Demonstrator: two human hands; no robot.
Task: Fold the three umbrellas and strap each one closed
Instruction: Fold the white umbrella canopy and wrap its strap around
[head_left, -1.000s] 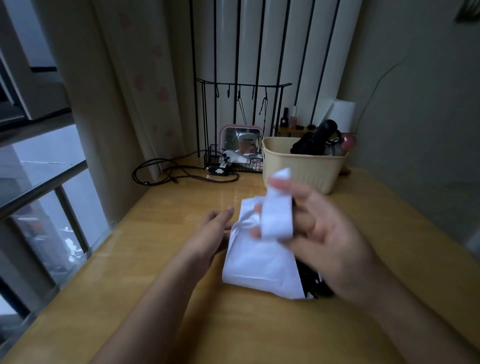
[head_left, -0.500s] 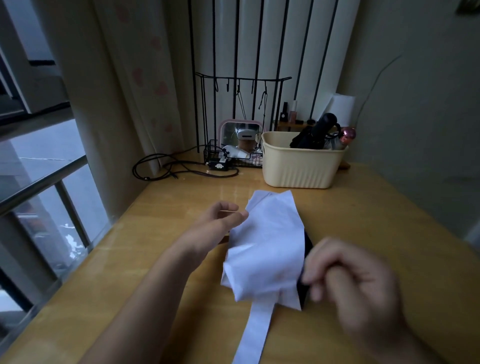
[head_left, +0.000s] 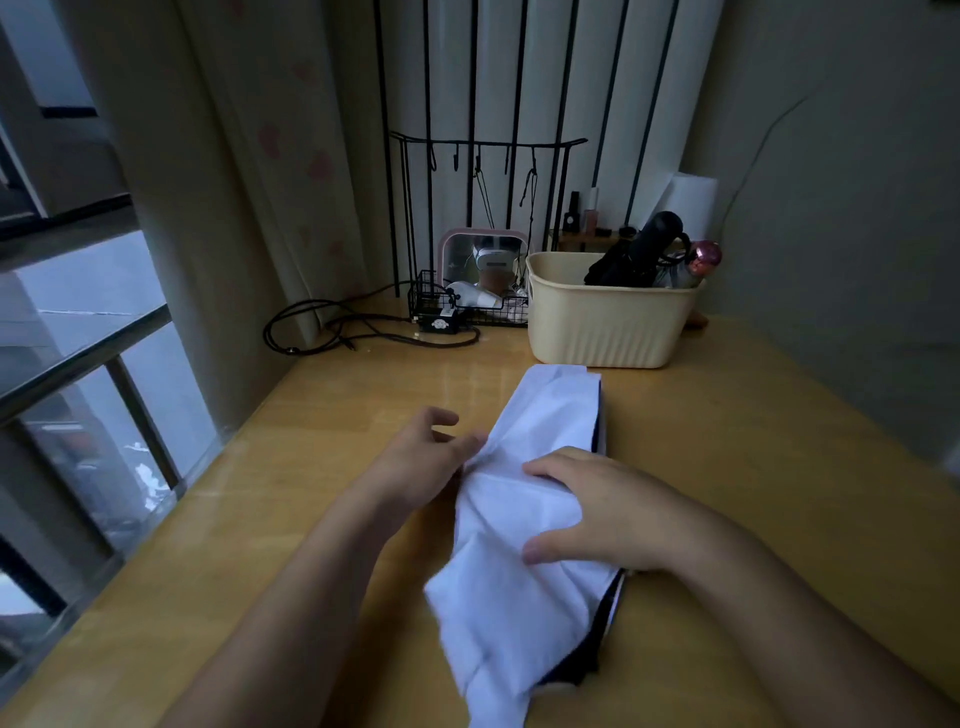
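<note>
A white umbrella (head_left: 540, 525) with a black inner side lies folded lengthwise on the wooden table (head_left: 753, 467), its white strap trailing toward me at the bottom edge. My right hand (head_left: 602, 512) lies over the bundle's middle, fingers and thumb curled round it. My left hand (head_left: 423, 460) is at the bundle's left edge, fingertips touching the fabric and index finger lifted. A black folded umbrella (head_left: 641, 252) and another with a pink knob (head_left: 704, 257) stand in a cream basket (head_left: 602, 327) behind.
Behind the basket stand a black wire rack (head_left: 467, 306), a pink-framed mirror (head_left: 483, 260) and small bottles. A black cable (head_left: 322, 332) coils at the back left. The window and curtain run along the table's left edge; a wall is on the right.
My right hand let the strap fall toward me, then moved from the umbrella's right side onto its middle and closed round it. The left hand stayed at the left edge.
</note>
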